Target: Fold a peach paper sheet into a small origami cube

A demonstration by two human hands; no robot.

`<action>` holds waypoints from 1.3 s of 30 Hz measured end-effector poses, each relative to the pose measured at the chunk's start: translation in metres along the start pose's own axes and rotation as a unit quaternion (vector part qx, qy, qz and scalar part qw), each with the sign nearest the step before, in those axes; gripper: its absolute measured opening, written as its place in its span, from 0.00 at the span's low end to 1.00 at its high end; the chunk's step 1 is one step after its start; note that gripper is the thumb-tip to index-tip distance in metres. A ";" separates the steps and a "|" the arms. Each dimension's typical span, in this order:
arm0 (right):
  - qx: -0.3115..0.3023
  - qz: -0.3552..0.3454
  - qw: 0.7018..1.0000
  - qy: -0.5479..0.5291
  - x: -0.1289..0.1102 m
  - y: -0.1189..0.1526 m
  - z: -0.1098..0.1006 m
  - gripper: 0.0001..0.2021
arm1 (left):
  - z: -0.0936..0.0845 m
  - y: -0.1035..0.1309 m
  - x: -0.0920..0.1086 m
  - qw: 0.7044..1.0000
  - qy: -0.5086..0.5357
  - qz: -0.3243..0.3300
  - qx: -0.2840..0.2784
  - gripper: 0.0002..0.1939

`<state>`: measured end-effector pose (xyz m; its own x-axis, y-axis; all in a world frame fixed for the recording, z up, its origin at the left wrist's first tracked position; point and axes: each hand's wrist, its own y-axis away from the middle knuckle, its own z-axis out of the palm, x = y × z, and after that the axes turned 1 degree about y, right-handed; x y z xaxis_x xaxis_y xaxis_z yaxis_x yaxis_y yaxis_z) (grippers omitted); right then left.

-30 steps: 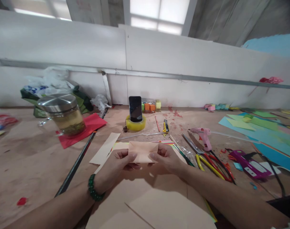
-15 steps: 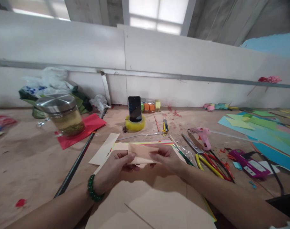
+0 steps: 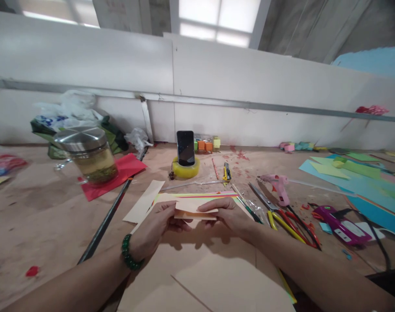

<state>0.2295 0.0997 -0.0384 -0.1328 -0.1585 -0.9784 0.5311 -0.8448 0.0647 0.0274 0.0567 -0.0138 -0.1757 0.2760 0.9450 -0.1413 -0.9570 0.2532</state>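
Between my hands is a small piece of folded peach paper (image 3: 194,209), its two layers parted along the edge that faces me. My left hand (image 3: 161,219), below a green bead bracelet (image 3: 129,252), pinches the paper's left end. At the other end, my right hand (image 3: 228,214) has its thumb and fingers closed on the paper. Both hands hover just over large peach sheets (image 3: 210,268) stacked on the table. A narrow peach strip (image 3: 144,201) lies beyond my left hand. Coloured sheet edges (image 3: 213,195) peek out behind the held paper.
Right of my hands lie scissors (image 3: 264,197), red-and-yellow-handled tools (image 3: 293,227), a pink glue gun (image 3: 280,186) and a purple device (image 3: 342,225). A phone (image 3: 186,147) stands in a yellow tape roll (image 3: 186,169). A lidded glass jar (image 3: 95,162) rests on red paper (image 3: 128,167) at left.
The folded paper has tipped, so its open edge now shows a gap between the layers. My right fingers have shifted onto its upper layer. The view has moved slightly.
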 end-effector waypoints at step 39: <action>-0.133 -0.195 0.936 0.260 -0.008 0.009 -0.009 0.12 | -0.001 0.001 0.004 0.994 -0.084 0.063 0.003 0.18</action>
<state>0.2427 0.0982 -0.0315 0.0288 0.4637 -0.8855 0.7260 -0.6186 -0.3003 0.0257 0.0572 -0.0099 -0.0256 0.1356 0.9904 -0.1231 -0.9836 0.1314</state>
